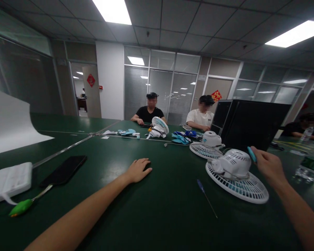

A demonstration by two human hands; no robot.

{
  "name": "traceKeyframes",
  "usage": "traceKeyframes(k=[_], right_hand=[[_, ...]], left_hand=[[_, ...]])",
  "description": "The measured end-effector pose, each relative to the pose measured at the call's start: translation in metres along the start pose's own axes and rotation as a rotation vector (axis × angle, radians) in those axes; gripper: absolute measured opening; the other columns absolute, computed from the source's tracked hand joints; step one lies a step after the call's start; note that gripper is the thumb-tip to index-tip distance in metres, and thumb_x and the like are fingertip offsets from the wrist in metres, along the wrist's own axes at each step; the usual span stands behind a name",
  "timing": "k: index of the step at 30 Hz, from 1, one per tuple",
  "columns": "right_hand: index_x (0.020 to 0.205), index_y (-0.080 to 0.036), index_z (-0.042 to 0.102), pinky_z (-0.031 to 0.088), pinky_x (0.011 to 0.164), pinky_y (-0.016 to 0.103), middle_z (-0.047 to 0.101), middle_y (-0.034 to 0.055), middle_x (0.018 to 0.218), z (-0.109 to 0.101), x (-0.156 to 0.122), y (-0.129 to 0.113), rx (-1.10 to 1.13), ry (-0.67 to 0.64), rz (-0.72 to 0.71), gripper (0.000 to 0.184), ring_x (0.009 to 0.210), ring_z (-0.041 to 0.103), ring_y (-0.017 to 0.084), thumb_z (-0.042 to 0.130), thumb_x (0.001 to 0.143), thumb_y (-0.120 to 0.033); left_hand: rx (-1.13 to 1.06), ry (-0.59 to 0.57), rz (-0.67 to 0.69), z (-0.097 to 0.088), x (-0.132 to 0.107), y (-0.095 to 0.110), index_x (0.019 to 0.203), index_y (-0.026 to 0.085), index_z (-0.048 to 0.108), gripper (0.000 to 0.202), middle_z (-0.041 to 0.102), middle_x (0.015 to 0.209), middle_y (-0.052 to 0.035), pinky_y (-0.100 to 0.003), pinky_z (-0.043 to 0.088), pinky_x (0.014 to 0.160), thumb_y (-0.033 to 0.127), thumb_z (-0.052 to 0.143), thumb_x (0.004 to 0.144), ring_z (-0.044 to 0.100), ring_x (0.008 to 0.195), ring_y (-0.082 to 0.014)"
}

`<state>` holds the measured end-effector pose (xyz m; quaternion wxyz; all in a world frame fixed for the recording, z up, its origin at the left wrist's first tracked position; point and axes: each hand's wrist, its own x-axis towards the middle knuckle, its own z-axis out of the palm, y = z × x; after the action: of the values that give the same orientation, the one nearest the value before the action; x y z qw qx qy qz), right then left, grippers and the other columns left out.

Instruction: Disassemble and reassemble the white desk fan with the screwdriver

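Note:
My left hand (138, 169) lies palm down on the dark green table (157, 216), fingers together and flat, holding nothing that shows. My right hand (269, 166) is closed around a small light blue object (251, 153), held just right of a white fan (237, 174) that lies face down on its grille. A blue-handled screwdriver (206, 197) lies on the table in front of that fan, between my two arms.
A second white fan (208, 144) lies behind the first, beside a black box (251, 123). A black phone (64, 170), white case (9, 180) and green-handled tool (22, 206) lie at left. Blue fan blades (181, 137) and another fan (159, 127) sit before two seated people. A water bottle (307, 167) stands at right.

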<state>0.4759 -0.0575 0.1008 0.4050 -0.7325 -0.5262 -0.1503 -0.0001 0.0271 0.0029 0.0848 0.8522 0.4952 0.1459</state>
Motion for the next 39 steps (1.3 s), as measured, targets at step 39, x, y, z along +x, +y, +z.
traceKeyframes(k=[39], right_hand=[[0.134, -0.015, 0.055, 0.045, 0.099, 0.041, 0.058, 0.0191, 0.129, 0.014, 0.034, -0.027, -0.383, -0.706, -0.374, 0.086, 0.116, 0.058, 0.034, 0.065, 0.066, -0.067]], left_hand=[[-0.008, 0.01, 0.011, 0.004, 0.002, -0.002, 0.135, 0.017, 0.054, 0.053, 0.046, 0.149, -0.0136, -0.049, 0.031, 0.115, 0.047, 0.039, 0.095, 0.04, 0.14, -0.0298]])
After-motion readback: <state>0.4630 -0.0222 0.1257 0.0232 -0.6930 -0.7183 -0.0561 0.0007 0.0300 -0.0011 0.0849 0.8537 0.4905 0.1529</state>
